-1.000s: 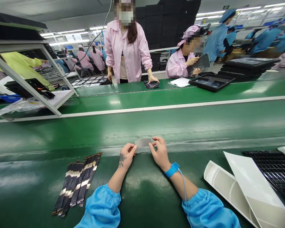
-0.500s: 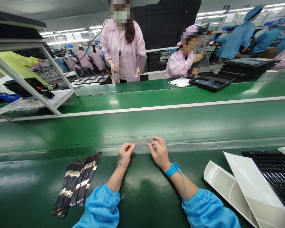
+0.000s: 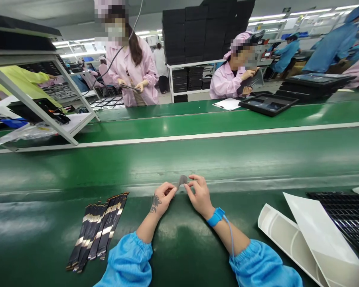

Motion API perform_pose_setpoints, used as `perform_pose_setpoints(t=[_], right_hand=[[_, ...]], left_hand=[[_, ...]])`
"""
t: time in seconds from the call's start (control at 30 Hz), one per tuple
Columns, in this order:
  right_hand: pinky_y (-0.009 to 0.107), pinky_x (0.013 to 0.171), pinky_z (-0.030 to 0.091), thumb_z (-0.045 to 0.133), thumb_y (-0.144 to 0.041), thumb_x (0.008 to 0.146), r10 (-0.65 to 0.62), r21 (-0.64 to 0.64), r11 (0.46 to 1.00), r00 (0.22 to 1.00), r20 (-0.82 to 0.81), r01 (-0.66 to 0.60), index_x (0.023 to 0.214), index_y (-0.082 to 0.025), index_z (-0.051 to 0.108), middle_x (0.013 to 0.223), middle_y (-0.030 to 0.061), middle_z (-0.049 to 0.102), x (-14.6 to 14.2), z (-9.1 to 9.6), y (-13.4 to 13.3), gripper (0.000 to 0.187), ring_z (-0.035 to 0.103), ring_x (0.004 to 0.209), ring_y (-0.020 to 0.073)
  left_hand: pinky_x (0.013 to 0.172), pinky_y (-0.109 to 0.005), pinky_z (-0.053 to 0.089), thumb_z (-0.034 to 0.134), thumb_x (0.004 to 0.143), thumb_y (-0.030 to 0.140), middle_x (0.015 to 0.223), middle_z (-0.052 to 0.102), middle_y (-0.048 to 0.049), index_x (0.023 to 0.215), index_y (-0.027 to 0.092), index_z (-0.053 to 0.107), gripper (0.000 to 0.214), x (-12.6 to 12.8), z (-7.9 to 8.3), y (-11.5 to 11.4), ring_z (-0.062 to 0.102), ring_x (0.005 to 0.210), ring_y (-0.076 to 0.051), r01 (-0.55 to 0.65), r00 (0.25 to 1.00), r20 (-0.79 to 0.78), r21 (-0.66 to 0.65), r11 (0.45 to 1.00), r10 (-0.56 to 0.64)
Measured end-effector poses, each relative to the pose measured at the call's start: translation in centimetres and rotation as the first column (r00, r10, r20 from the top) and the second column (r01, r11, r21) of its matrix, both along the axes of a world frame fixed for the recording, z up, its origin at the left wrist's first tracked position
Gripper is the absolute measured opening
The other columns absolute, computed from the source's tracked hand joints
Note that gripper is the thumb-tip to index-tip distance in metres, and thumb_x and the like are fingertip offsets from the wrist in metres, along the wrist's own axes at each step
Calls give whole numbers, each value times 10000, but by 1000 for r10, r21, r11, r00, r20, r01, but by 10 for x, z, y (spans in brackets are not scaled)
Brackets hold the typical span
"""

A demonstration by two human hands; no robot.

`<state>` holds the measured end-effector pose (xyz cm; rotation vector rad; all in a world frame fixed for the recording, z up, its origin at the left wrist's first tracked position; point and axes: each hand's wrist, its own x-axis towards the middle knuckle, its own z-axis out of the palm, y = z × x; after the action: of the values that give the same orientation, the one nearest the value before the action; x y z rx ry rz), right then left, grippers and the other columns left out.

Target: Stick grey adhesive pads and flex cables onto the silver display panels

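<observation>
Between my hands is a small, thin grey translucent film (image 3: 183, 180), bent upward in a curve. My left hand (image 3: 165, 194) pinches its left end between thumb and forefinger. On its right end my right hand (image 3: 200, 192) closes thumb and fingers; a blue wrist strap with a cord circles that wrist. Both hands hover over the green work surface (image 3: 179, 255), near the edge of the raised strip. To the left lies a fanned stack of black flex cables (image 3: 97, 229) with silvery bands and gold-coloured ends.
At right are a white tray (image 3: 287, 239), a white sheet (image 3: 323, 235) leaning over it, and a black gridded tray (image 3: 347, 215). A metal rack (image 3: 60, 131) stands at far left. Across the green bench sit a black tray (image 3: 269, 103) and co-workers in pink (image 3: 227, 81).
My left hand has moved right, closer to my right hand, and the film has gone from stretched flat to bent. The standing co-worker has shifted left and now holds a flat object.
</observation>
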<state>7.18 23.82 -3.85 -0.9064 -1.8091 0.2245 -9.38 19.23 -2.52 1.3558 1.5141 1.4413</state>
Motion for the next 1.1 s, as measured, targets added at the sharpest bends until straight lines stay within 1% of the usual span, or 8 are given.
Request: perform_pose_setpoints(t=[0.13, 0.23, 0.33, 0.47, 0.63, 0.83, 1.0, 1.1], right_hand=[[409, 823, 491, 540, -244, 910, -40, -28, 999, 999, -24, 39, 731, -221, 535, 963, 93, 597, 3, -1, 5, 180, 575, 961, 239], [403, 819, 492, 545, -238, 903, -45, -39, 998, 999, -30, 44, 720, -221, 528, 961, 89, 598, 4, 0, 7, 185, 577, 953, 236], [398, 821, 492, 545, -228, 902, -44, -34, 999, 999, -31, 43, 722, -220, 524, 962, 88, 599, 5, 0, 7, 182, 576, 955, 234], [395, 809, 494, 550, -219, 903, -40, -9, 999, 999, -29, 40, 735, -219, 527, 954, 88, 599, 3, 2, 3, 169, 577, 944, 231], [399, 826, 494, 553, -238, 903, 1, 24, 1000, 1000, -9, -1, 760, -227, 550, 979, 80, 612, 0, 4, -2, 144, 581, 952, 227], [409, 798, 494, 535, -217, 908, -35, 6, 999, 999, -20, 36, 734, -223, 524, 960, 96, 597, 2, 4, 1, 174, 573, 948, 241], [399, 808, 499, 538, -225, 907, -4, 16, 1000, 1000, -2, 4, 743, -228, 535, 958, 82, 609, 0, 3, 0, 164, 578, 933, 229], [412, 804, 496, 538, -220, 907, -35, -1, 999, 999, -14, 35, 739, -223, 524, 958, 96, 601, 2, 3, 2, 168, 573, 941, 239]], left_hand=[[487, -208, 458, 607, 780, 422, 580, 562, 21, 664, 177, 636, 273, -3, -3, 2, 542, 497, -107, -65, 998, 11, -8, 998, 65], [483, -203, 459, 614, 775, 398, 571, 540, 30, 659, 175, 631, 252, -6, -6, 5, 541, 489, -102, -94, 996, 0, -3, 996, 94], [477, -201, 461, 618, 773, 394, 568, 529, 35, 655, 176, 627, 248, -6, -7, 6, 536, 477, -99, -95, 995, -16, 11, 995, 95], [473, -206, 453, 599, 794, 385, 578, 529, 30, 654, 176, 624, 253, -3, -4, 2, 528, 476, -100, -91, 995, -45, 44, 995, 93], [553, -214, 447, 613, 788, 361, 595, 545, 19, 641, 186, 634, 230, 2, 0, -3, 524, 553, -109, -74, 991, -105, 105, 992, 85], [498, -213, 420, 565, 826, 343, 593, 542, 19, 672, 184, 633, 231, -1, -5, 0, 517, 516, -110, -121, 985, -110, 91, 988, 131], [513, -221, 429, 612, 784, 371, 557, 540, 24, 632, 190, 635, 237, 0, -6, 1, 517, 500, -112, -62, 990, -125, 84, 995, 73], [491, -221, 433, 578, 805, 370, 566, 552, 22, 656, 187, 630, 242, -2, -7, 2, 523, 483, -113, -95, 989, -107, 69, 993, 102]])
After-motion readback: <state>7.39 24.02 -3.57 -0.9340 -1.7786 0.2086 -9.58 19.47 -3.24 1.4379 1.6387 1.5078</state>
